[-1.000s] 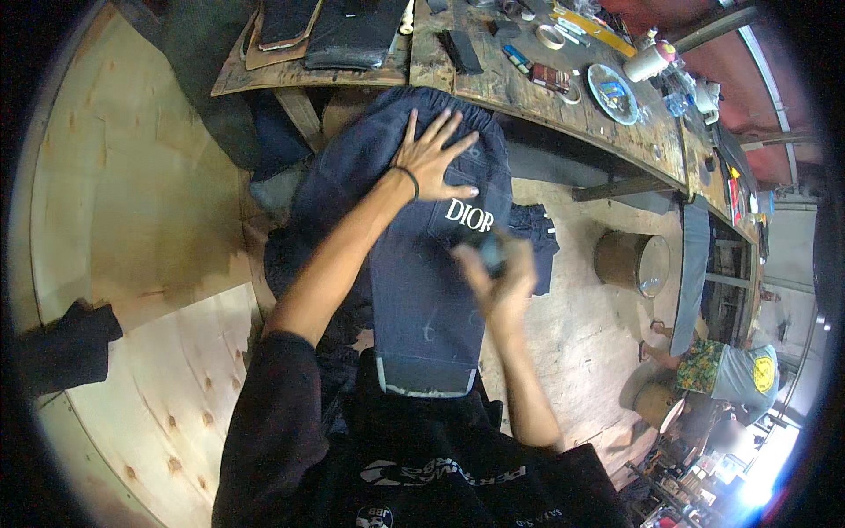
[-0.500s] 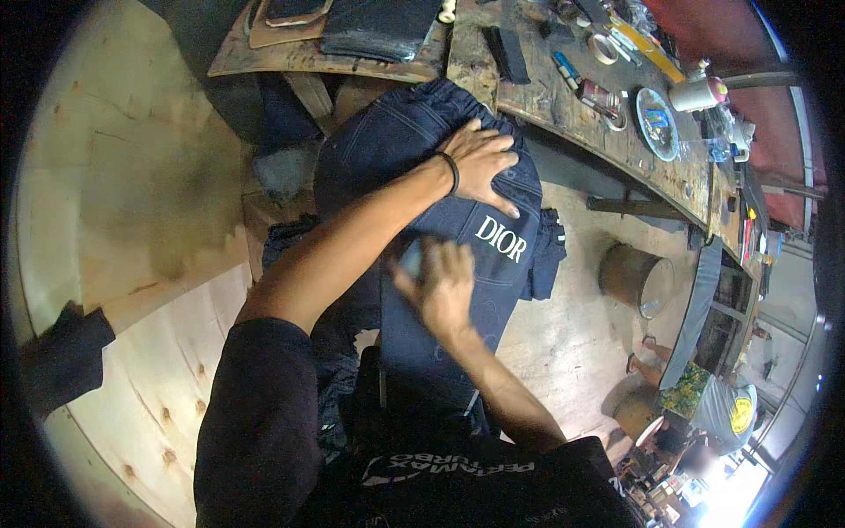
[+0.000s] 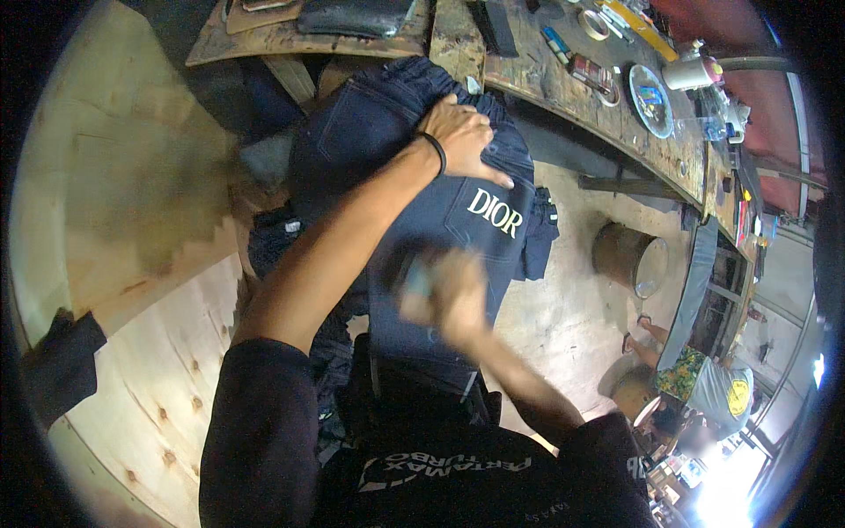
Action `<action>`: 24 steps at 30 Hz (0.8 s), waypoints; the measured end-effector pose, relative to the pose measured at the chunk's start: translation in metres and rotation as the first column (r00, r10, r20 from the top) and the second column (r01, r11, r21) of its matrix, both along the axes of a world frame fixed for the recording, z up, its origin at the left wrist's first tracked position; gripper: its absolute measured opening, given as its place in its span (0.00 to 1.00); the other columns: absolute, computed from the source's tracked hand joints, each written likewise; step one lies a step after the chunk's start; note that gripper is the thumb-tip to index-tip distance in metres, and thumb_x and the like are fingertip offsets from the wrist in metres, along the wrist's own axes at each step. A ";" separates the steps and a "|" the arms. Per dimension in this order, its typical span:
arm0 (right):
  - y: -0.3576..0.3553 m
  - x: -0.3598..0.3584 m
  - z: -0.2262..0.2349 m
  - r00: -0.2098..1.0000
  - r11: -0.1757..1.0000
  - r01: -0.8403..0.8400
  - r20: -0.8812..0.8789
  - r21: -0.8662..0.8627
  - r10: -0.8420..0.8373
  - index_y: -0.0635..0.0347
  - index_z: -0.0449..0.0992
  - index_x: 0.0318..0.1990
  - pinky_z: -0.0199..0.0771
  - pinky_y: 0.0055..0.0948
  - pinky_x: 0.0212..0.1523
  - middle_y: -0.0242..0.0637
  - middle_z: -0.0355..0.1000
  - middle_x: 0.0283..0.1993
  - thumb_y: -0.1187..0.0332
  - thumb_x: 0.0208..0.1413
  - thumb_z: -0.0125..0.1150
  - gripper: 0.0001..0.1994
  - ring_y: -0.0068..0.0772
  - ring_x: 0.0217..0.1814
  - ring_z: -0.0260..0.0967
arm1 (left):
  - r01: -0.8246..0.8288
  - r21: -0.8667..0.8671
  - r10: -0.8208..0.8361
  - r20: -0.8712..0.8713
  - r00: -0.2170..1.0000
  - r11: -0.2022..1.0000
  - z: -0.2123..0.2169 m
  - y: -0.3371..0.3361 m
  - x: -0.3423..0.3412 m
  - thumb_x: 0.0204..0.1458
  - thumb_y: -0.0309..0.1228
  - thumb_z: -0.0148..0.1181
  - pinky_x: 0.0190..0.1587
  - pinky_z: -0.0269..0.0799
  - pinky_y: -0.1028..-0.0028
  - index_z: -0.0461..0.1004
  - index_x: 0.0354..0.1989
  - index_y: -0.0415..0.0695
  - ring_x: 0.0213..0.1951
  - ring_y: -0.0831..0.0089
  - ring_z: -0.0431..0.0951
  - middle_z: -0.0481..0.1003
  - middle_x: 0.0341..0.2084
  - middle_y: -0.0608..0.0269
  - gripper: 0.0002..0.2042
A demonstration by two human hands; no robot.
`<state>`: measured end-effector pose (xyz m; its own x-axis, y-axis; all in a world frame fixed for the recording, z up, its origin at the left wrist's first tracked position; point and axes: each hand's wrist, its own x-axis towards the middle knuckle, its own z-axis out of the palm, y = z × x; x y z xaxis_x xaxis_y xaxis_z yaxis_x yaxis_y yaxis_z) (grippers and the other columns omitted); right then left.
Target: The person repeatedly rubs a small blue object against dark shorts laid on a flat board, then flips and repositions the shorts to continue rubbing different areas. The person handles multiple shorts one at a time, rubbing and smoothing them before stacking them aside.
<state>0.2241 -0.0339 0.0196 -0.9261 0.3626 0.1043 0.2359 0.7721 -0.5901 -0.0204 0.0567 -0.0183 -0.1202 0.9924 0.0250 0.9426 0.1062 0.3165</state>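
Observation:
A pair of dark blue denim trousers (image 3: pixel 387 167) with a gathered elastic waistband lies in front of me, a back pocket with white lettering on its right half. Near the waistband, my left hand (image 3: pixel 458 136) rests on the cloth with thumb and fingers spread. Lower down, over the leg just below that pocket, my right hand (image 3: pixel 458 295) is smeared by motion. Its fingers are closed round a small pale-blue object (image 3: pixel 417 283), too blurred to name. More dark folded garments (image 3: pixel 544 233) show beneath the trousers on both sides.
A worn wooden workbench (image 3: pixel 528 79) stands ahead, bearing a tape roll (image 3: pixel 594 25), a metal plate (image 3: pixel 650 101) and a thread cone (image 3: pixel 693 72). A round drum-like container (image 3: pixel 630 260) stands at right. Farther off sits another person (image 3: pixel 717 387). Plywood sheeting (image 3: pixel 132 202) rises on my left.
My right hand has moved a little down and right over the trouser leg, still holding the pale-blue object. My left hand keeps its place on the trousers; the whole view has shifted slightly.

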 end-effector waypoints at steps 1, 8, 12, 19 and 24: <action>-0.001 0.003 0.003 0.993 0.991 0.112 0.020 0.069 -0.114 0.65 0.80 0.51 0.72 0.51 0.50 0.45 0.72 0.40 0.50 0.45 0.83 0.32 0.50 0.43 0.70 | -0.001 0.003 0.001 0.027 1.000 1.000 0.001 -0.002 0.000 0.38 0.87 0.55 0.60 0.69 0.51 0.89 0.38 0.42 0.51 0.57 0.85 0.87 0.42 0.55 0.52; 0.003 0.046 -0.026 0.974 0.992 -0.115 0.203 0.049 0.103 0.59 0.82 0.52 0.72 0.50 0.50 0.43 0.74 0.43 0.50 0.43 0.83 0.32 0.50 0.47 0.70 | -0.051 -0.046 0.049 -0.049 0.998 0.998 -0.006 0.000 0.005 0.37 0.88 0.55 0.59 0.72 0.51 0.90 0.40 0.42 0.51 0.57 0.85 0.86 0.42 0.55 0.53; -0.018 0.080 -0.025 0.985 0.999 -0.021 0.172 0.045 0.013 0.61 0.83 0.46 0.75 0.47 0.49 0.42 0.75 0.42 0.48 0.43 0.85 0.30 0.47 0.44 0.72 | -0.050 -0.035 0.048 -0.058 0.997 0.998 0.007 -0.003 0.002 0.38 0.89 0.51 0.56 0.76 0.53 0.90 0.39 0.42 0.49 0.57 0.87 0.87 0.40 0.54 0.54; -0.077 0.152 -0.037 0.998 0.994 -0.044 -0.048 -0.104 0.040 0.64 0.84 0.44 0.75 0.48 0.48 0.42 0.75 0.38 0.45 0.44 0.86 0.31 0.47 0.42 0.72 | -0.246 -0.158 0.224 -0.144 0.964 0.956 0.061 -0.035 -0.008 0.43 0.79 0.64 0.57 0.76 0.49 0.88 0.41 0.47 0.56 0.55 0.80 0.83 0.48 0.55 0.42; 0.003 0.067 0.002 0.949 0.959 -0.280 -0.162 -0.043 0.270 0.63 0.82 0.41 0.74 0.50 0.50 0.44 0.74 0.37 0.44 0.48 0.81 0.29 0.50 0.42 0.72 | -0.170 0.142 0.174 -0.017 0.985 0.975 0.013 -0.028 0.038 0.39 0.82 0.64 0.78 0.28 0.26 0.57 0.82 0.61 0.84 0.45 0.40 0.45 0.83 0.44 0.62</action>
<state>0.2912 -0.0308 0.0220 -0.9655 0.1067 0.2374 -0.0774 0.7530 -0.6534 0.0176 0.0291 -0.0056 -0.2861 0.9435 0.1673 0.9230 0.2245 0.3125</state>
